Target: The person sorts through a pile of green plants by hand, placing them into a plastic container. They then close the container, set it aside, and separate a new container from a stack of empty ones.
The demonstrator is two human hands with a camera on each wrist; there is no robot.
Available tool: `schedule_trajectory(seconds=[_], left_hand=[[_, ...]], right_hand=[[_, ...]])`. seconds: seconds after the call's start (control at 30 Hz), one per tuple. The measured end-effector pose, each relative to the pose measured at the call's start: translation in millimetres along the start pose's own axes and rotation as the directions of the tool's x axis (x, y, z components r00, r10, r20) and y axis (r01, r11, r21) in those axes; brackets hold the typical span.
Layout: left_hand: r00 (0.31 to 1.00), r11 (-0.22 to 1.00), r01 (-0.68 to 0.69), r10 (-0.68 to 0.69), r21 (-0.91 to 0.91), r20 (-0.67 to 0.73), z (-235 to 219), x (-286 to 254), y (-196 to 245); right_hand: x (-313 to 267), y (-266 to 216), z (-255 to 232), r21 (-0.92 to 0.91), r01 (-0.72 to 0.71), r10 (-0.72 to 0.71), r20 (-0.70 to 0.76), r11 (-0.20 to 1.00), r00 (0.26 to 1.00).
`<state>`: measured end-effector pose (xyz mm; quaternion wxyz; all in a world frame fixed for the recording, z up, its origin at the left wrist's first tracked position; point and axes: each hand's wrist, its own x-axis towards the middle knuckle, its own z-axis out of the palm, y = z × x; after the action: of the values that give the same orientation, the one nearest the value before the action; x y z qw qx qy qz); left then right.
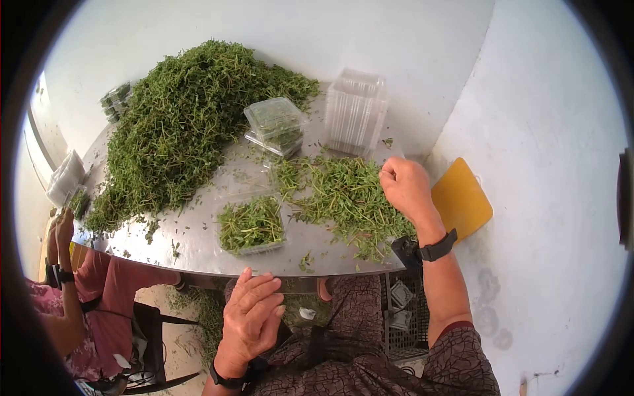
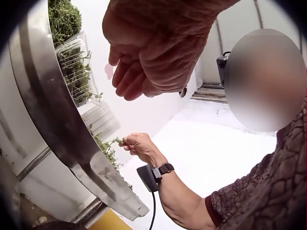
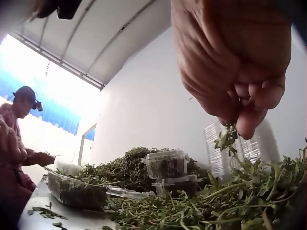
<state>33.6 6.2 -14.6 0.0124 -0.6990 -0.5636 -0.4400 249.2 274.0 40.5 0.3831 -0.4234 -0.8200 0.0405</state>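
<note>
My right hand [image 1: 406, 188] is over the right side of a spread of leafy green stems [image 1: 350, 198]. Between its thumb and fingers it pinches a small leafy sprig [image 3: 226, 139], seen best in the right wrist view. My left hand [image 1: 249, 317] is held in front of the table edge with its fingers loosely extended and nothing in them. Just beyond that hand, a clear plastic clamshell box [image 1: 254, 251] sits with its lid folded back. Cut greens [image 1: 249, 221] fill it.
A large heap of greens [image 1: 191, 125] covers the table's back left. Two stacked filled boxes [image 1: 276, 125] and a tall stack of clear containers [image 1: 356, 112] stand behind the spread. A yellow board [image 1: 462, 201] leans at the right wall. Another person [image 1: 99, 297] sits at left.
</note>
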Motion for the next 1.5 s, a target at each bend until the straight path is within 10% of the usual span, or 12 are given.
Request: schedule_trajectory(seconds=[0.37, 0.93, 1.1, 1.3, 1.5], left_hand=[[0.998, 0.999, 0.005, -0.004, -0.032, 0.056, 2.8, -1.1, 6.7], [0.999, 0.997, 0.006, -0.001, -0.078, 0.054, 4.0, -3.1, 1.5], [0.998, 0.993, 0.059, -0.055, -0.105, 0.042, 4.9, -5.1, -1.0], [0.998, 0.990, 0.056, -0.051, -0.128, 0.044, 7.4, -1.2, -3.0], [0.999, 0.980, 0.039, -0.035, -0.197, 0.026, 3.8, 11.8, -4.9]], right_hand=[[-15.1, 8.4, 29.7, -0.206, 0.271, -0.237, 0.178, 0.940, 0.955], [-1.8, 11.0, 44.0, -0.403, 0.340, -0.233, 0.292, 0.850, 0.928], [8.6, 6.1, 29.0, -0.114, 0.191, -0.195, -0.020, 0.975, 0.981], [14.9, -10.1, 5.6, 0.511, -0.265, 0.243, 0.110, 0.818, 0.964], [-6.0, -18.4, -3.9, 0.672, -0.352, 0.239, 0.259, 0.651, 0.936]])
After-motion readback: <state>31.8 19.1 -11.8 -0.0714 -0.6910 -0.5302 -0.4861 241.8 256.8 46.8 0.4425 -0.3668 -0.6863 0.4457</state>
